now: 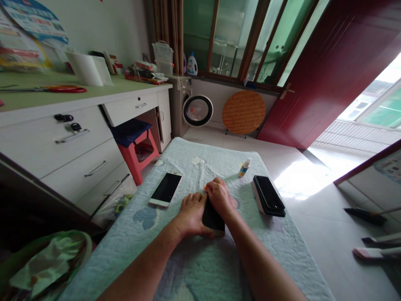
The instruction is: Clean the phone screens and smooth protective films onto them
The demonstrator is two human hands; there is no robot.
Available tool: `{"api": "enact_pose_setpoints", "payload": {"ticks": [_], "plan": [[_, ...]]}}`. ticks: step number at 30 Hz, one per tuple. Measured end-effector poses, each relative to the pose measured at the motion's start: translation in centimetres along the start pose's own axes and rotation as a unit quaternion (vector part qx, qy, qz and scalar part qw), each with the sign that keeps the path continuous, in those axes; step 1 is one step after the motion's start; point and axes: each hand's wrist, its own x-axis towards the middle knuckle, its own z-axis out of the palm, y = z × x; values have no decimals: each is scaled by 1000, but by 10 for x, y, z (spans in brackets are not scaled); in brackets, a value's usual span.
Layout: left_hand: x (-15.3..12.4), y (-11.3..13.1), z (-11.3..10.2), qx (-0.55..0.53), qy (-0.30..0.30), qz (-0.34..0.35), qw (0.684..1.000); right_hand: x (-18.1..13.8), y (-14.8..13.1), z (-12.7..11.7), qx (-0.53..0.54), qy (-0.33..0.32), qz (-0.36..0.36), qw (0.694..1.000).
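A smartphone with a black screen point(213, 217) lies on the cloth-covered table, partly hidden under my hands. My left hand point(193, 213) grips its left edge, the thumb along the near end. Over the phone's far end, my right hand point(218, 195) is closed with its fingertips pressed down. A small orange bit shows at those fingertips, too covered to name. To the left lies a white-framed phone point(166, 188), screen up. On the right, a black phone point(268, 193) rests on top of a stack of phones. A small spray bottle point(244, 168) stands beyond my right hand.
A pale blue quilted cloth point(250, 255) covers the table. At left are a drawer desk point(84, 154) and a red stool point(138, 156). A waste bin point(86, 244) sits low at left. Ahead, a washing machine point(178, 100) has its door open; a round wooden board point(244, 112) leans nearby.
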Motion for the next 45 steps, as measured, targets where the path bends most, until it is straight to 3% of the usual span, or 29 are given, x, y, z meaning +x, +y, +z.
{"api": "enact_pose_setpoints", "payload": {"ticks": [10,20,26,33,45], "plan": [[-2,-1,3,1,17,8,1000,1,-1,-11,-5,-21,-9,1000],[-3,0,0,-1,14,1,1000,-9,22,-37,-58,-46,54,996],[-2,-1,2,-7,13,3,1000,-14,20,-40,-78,-45,82,993],[-1,0,2,1,14,-3,1000,-18,16,-29,-114,-16,53,992],[-2,1,2,6,19,0,1000,-9,0,-19,-28,-23,-19,999]]}}
